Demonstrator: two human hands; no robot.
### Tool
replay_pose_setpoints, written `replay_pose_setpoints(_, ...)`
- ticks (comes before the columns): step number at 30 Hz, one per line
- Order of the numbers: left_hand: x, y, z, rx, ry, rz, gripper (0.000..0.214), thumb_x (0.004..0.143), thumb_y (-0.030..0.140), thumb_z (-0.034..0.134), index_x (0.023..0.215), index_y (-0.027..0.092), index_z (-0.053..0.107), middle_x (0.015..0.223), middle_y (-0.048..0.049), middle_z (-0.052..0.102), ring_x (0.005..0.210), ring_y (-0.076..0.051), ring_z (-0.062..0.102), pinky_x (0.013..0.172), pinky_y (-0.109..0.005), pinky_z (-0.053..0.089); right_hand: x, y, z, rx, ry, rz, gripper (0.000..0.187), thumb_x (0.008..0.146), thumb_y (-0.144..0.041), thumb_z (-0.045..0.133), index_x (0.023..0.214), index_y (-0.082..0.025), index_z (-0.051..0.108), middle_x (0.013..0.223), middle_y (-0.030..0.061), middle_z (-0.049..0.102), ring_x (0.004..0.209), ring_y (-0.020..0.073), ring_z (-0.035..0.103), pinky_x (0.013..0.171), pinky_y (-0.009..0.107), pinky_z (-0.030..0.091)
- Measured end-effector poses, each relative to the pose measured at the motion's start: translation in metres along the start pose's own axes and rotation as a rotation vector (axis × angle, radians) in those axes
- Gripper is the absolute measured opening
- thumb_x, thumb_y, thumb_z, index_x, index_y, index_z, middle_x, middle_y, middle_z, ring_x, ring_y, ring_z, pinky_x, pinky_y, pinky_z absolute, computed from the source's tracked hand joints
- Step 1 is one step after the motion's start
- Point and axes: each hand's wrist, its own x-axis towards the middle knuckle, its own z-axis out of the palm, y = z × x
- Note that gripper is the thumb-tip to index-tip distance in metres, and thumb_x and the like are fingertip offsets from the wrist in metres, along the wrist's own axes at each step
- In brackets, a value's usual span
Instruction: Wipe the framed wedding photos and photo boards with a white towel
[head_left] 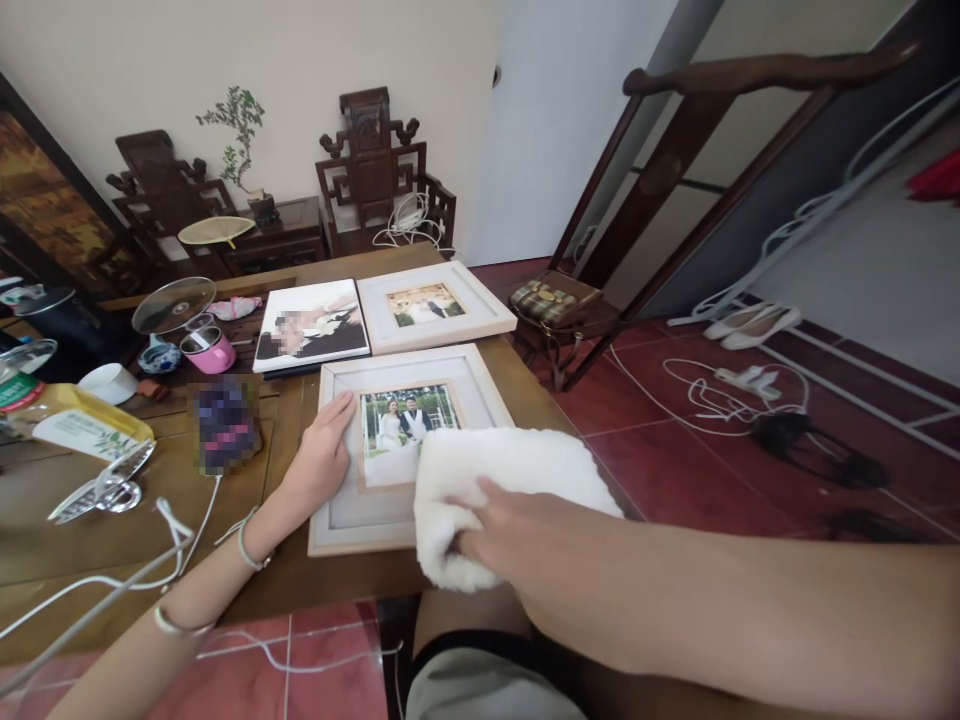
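A picture frame with pale wooden edges and a wedding photo lies flat near the table's edge. My left hand grips its left side, fingers over the border. My right hand is closed on a thick, fluffy white cloth, which covers the frame's lower right part and hangs past its side. Some of my right fingers are sunk in the cloth and hidden. Behind this frame lie a second framed photo and a white-edged photo panel.
On the wooden table to the left are a bottle of yellow liquid, a silvery claw clip, a pink mug and a white cable. A dark wooden chair stands to the right, a plaid bag on its seat.
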Motion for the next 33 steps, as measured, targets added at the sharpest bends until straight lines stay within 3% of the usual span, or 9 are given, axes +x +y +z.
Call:
replay_pose_setpoints(3, -0.003, 0.0, -0.003, 0.001, -0.004, -0.005, 0.062, 0.08, 0.0, 0.037, 0.139, 0.01, 0.052, 0.146, -0.0159, 0.05, 0.138, -0.027, 0.044, 0.118, -0.049, 0.033, 0.015, 0.008, -0.005, -0.171, -0.052, 0.101, 0.042, 0.068, 0.004, 0.055, 0.104, -0.011, 0.071, 0.128, 0.0166, 0.061, 0.118, 0.0349, 0.055, 0.088, 0.041, 0.051)
replay_pose_setpoints(5, -0.005, -0.001, -0.006, 0.002, 0.001, -0.004, 0.064, 0.079, 0.0, 0.036, 0.14, 0.011, 0.051, 0.147, -0.0147, 0.05, 0.138, -0.026, 0.045, 0.118, -0.049, 0.033, 0.029, 0.026, -0.009, -0.268, 0.065, 0.165, 0.053, 0.071, 0.005, 0.051, 0.118, -0.011, 0.067, 0.147, 0.0169, 0.047, 0.134, 0.0427, 0.038, 0.093, 0.051, 0.049)
replay_pose_setpoints(9, -0.005, -0.004, -0.006, 0.014, 0.003, -0.007, 0.065, 0.078, -0.001, 0.036, 0.141, 0.011, 0.051, 0.147, -0.0146, 0.05, 0.139, -0.025, 0.044, 0.118, -0.047, 0.034, 0.063, 0.078, -0.014, -0.412, 0.259, 0.195, 0.07, 0.071, 0.009, 0.048, 0.136, -0.014, 0.056, 0.159, 0.0162, 0.026, 0.143, 0.0453, 0.021, 0.102, 0.064, 0.038)
replay_pose_setpoints(13, 0.001, -0.005, 0.003, 0.001, 0.012, 0.012, 0.068, 0.077, -0.001, 0.037, 0.141, 0.014, 0.051, 0.146, -0.0121, 0.051, 0.138, -0.024, 0.045, 0.118, -0.048, 0.035, 0.084, 0.114, -0.019, -0.495, 0.284, 0.205, 0.068, 0.076, 0.007, 0.045, 0.142, -0.012, 0.05, 0.162, 0.0135, 0.018, 0.145, 0.0462, 0.013, 0.105, 0.066, 0.034)
replay_pose_setpoints(17, 0.005, -0.002, 0.008, -0.014, 0.019, 0.009, 0.066, 0.077, -0.001, 0.037, 0.14, 0.014, 0.051, 0.145, -0.0131, 0.052, 0.136, -0.025, 0.047, 0.118, -0.049, 0.035, 0.075, 0.093, -0.026, -0.446, 0.121, 0.217, 0.066, 0.074, 0.009, 0.048, 0.137, -0.011, 0.055, 0.162, 0.0139, 0.017, 0.143, 0.0498, 0.012, 0.104, 0.069, 0.033)
replay_pose_setpoints(21, 0.004, 0.002, 0.003, -0.018, 0.007, -0.005, 0.065, 0.078, 0.0, 0.037, 0.14, 0.011, 0.051, 0.146, -0.0154, 0.051, 0.137, -0.027, 0.046, 0.118, -0.051, 0.034, 0.041, 0.045, -0.022, -0.263, -0.03, 0.133, 0.061, 0.066, 0.011, 0.053, 0.121, -0.014, 0.067, 0.156, 0.0166, 0.032, 0.138, 0.048, 0.031, 0.094, 0.065, 0.045)
replay_pose_setpoints(26, 0.006, 0.005, 0.003, -0.009, 0.007, -0.006, 0.062, 0.079, 0.0, 0.036, 0.138, 0.009, 0.052, 0.145, -0.0165, 0.051, 0.137, -0.026, 0.046, 0.118, -0.049, 0.034, 0.019, 0.017, 0.01, -0.105, 0.07, -0.232, 0.051, 0.072, -0.003, 0.055, 0.118, -0.02, 0.064, 0.155, 0.0087, 0.037, 0.132, 0.0373, 0.044, 0.091, 0.05, 0.052)
replay_pose_setpoints(29, 0.007, 0.005, 0.006, 0.0, 0.005, -0.008, 0.061, 0.08, 0.001, 0.036, 0.138, 0.009, 0.052, 0.146, -0.0163, 0.051, 0.137, -0.026, 0.046, 0.117, -0.049, 0.034, 0.029, 0.014, 0.021, -0.204, 0.077, -0.227, 0.047, 0.074, -0.013, 0.062, 0.12, -0.019, 0.065, 0.157, 0.0094, 0.034, 0.136, 0.0408, 0.038, 0.094, 0.051, 0.05)
replay_pose_setpoints(33, 0.005, 0.001, 0.008, 0.0, -0.013, -0.016, 0.062, 0.08, 0.001, 0.036, 0.139, 0.011, 0.051, 0.145, -0.0149, 0.052, 0.137, -0.026, 0.046, 0.118, -0.049, 0.034, 0.053, 0.029, 0.008, -0.362, 0.12, -0.126, 0.053, 0.076, -0.005, 0.061, 0.127, -0.021, 0.062, 0.158, 0.0096, 0.03, 0.141, 0.0411, 0.031, 0.099, 0.057, 0.046)
